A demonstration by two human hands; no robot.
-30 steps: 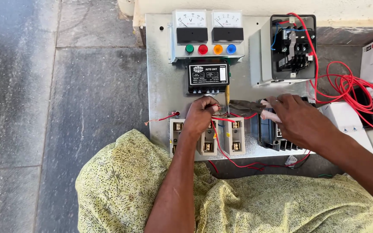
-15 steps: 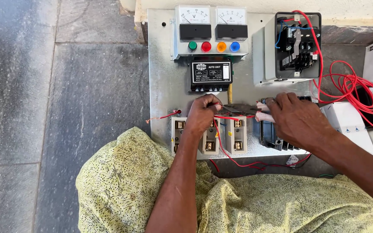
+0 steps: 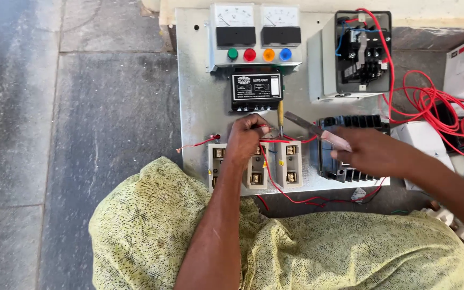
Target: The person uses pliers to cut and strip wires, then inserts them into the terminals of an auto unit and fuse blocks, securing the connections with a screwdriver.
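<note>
R hand (image 3: 374, 153) w/ pliers (image 3: 318, 130) pulled back from red wire (image 3: 275, 140).

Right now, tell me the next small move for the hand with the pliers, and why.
Probably bring the pliers in the right hand down to the red wire that the left hand pinches above the white fuse blocks: their tips hover just beside it, not yet gripping.

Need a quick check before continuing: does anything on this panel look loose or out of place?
Yes. The grey enclosure at upper right stands open, its parts exposed. Red wire spills off the panel in a loose tangle, and one red end dangles unconnected left of the left hand.
</note>
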